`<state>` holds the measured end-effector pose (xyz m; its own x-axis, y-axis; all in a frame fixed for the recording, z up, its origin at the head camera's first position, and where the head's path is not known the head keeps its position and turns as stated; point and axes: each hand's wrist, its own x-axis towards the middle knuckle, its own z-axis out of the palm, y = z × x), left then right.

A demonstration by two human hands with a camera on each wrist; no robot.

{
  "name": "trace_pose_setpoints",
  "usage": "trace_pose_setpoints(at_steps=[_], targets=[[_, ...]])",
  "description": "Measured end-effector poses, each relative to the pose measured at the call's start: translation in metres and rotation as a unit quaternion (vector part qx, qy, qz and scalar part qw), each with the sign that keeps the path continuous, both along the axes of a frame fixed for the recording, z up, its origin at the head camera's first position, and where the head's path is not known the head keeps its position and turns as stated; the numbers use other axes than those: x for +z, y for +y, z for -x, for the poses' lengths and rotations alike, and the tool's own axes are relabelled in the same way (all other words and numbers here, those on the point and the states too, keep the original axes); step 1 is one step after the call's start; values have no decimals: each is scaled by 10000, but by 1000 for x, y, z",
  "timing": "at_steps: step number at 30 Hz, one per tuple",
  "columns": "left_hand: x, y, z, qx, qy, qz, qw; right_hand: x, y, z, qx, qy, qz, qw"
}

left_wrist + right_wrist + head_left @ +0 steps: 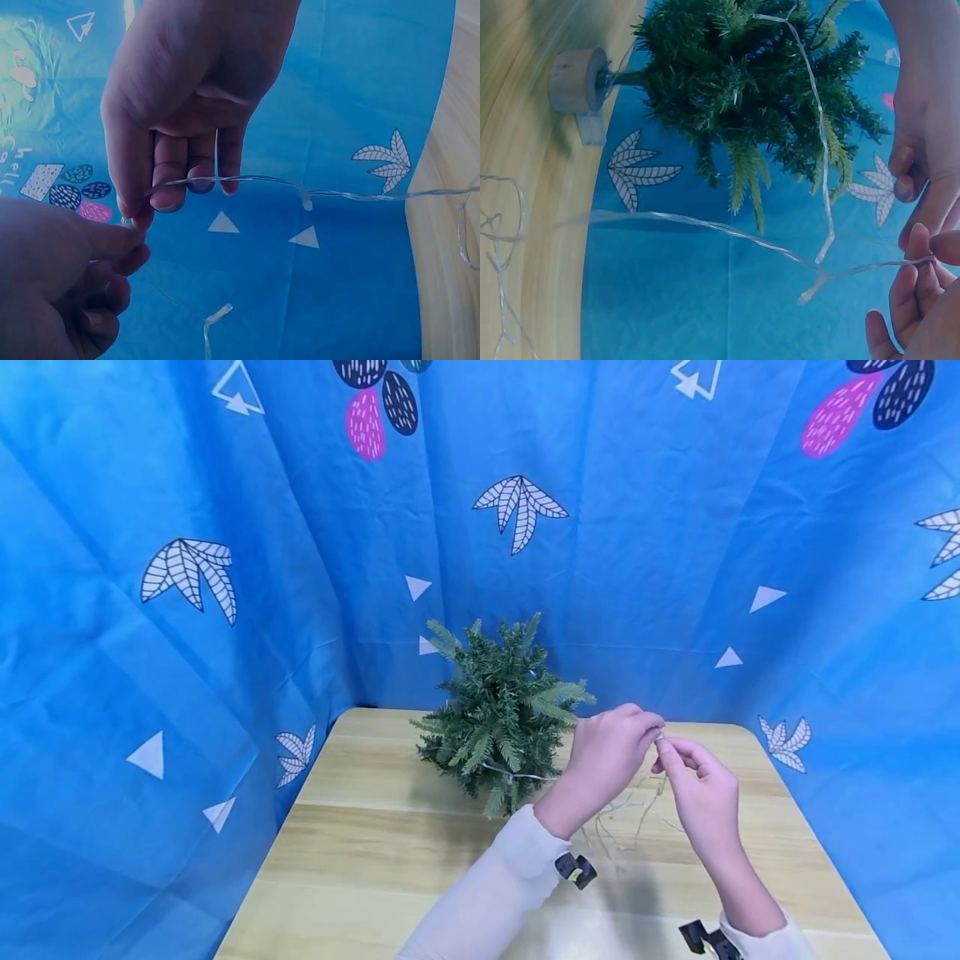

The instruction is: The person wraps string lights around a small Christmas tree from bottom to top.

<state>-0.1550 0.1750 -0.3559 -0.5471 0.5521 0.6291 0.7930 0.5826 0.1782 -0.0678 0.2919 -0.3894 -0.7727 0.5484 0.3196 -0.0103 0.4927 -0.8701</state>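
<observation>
In the head view, the light string [525, 775] ran from the front of the small green tree [498, 706] rightward to the hands, its long axis roughly crosswise there; below them, loose strands drooped toward the wooden table [360, 835]. The left hand [611, 752] and right hand [702, 793] met to the right of the tree, thumb and forefinger of each pinching the string. The tree stood upright on the table.

In the left wrist view, a twisted stretch ran nearly level from beside the left hand's pinch to the right edge, passing its loosely hanging other fingers. It looked thin, clear and silvery, with small whitish bulbs; one pointed downward, and another sat on a strand lower down.

In the right wrist view, one strand dropped from the branches to a bulb, while another slanted from the left side to the right hand's pinch. That hand's other fingers were parted. Looser loops lay at left, near the tree's wooden base [574, 79].
</observation>
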Motion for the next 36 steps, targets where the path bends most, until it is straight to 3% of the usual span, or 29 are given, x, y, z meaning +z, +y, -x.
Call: trace_pose_setpoints(at_steps=[9,14,17,23,31,36], targets=[[10,1,20,211,-612,-159,9978,1,-7,0,62,-42,21,10000],[7,3,19,252,-1020,-70,9944,-1,-6,1,-22,-17,-58,10000],[4,3,15,251,-956,25,9951,1,-3,3,-9,5,-126,9999],[8,2,10,78,-321,130,9994,8,1,10,-5,157,-169,9997],[7,-1,10,43,-577,80,9983,7,-3,8,71,-28,-156,9998],[8,1,13,14,-496,-82,9987,7,-5,8,90,192,-206,9996]])
